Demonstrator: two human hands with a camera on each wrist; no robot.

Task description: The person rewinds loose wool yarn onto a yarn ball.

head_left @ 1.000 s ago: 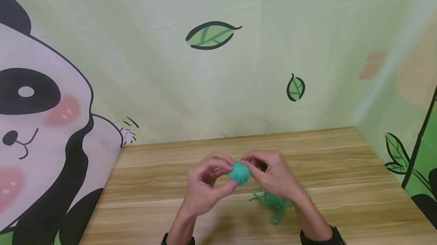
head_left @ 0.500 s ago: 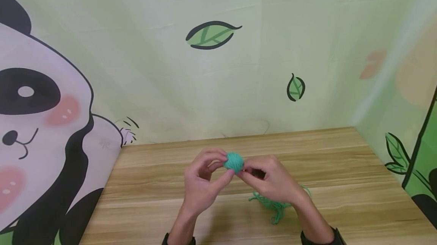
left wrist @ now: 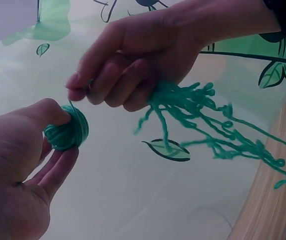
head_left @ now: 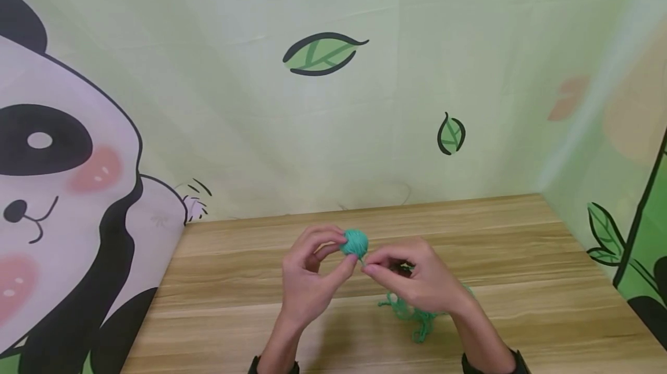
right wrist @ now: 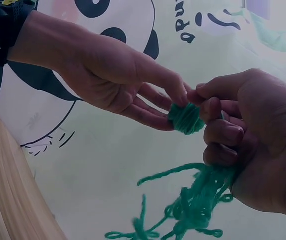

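A small ball of teal-green yarn [head_left: 355,242] is held up over the table between the thumb and fingers of my left hand [head_left: 312,275]. My right hand [head_left: 417,275], just right of the ball, pinches the yarn strand that comes off it; a short taut length shows between ball and fingertips in the left wrist view. The right hand's other fingers curl into the palm, and a loose tangle of yarn [left wrist: 232,135] hangs from below them. In the right wrist view the ball [right wrist: 185,119] sits at the left fingertips, with the loose yarn [right wrist: 197,200] underneath the right hand.
Under the hands lies a wood-grain table [head_left: 234,293]. A printed backdrop [head_left: 234,131] with leaves and a large panda rises behind it and along both sides. Dark sleeve cuffs [head_left: 495,362] circle the wrists.
The yarn ball has shifted slightly left and up with the left hand. The right hand has moved from the ball's upper right side to its lower right, drawing the strand round.
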